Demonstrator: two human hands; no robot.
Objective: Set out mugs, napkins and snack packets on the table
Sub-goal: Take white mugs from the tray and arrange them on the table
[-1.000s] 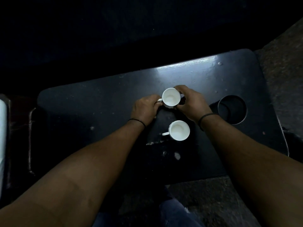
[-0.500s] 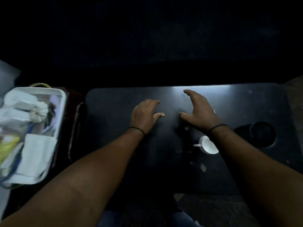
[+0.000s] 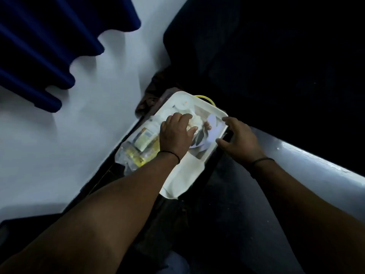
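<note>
A white tray (image 3: 214, 111) lies to the left of the dark table (image 3: 308, 165). It holds white folded napkins (image 3: 187, 171), snack packets (image 3: 144, 138) in yellow and clear wrapping, and white rounded items at its far end. My left hand (image 3: 175, 133) lies palm down over the tray's middle, fingers spread on the white items; whether it grips anything I cannot tell. My right hand (image 3: 239, 135) hovers open at the tray's right rim, fingers apart, holding nothing. The mugs are out of view.
A pale wall (image 3: 79, 125) runs along the left with a dark blue curtain (image 3: 45, 46) hanging above. A yellow cord (image 3: 207, 98) peeks out behind the tray. Beyond the tray everything is dark. My legs are below.
My view has swung left from the table and its two mugs to the tray. Both hands left the mugs and moved over to the tray.
</note>
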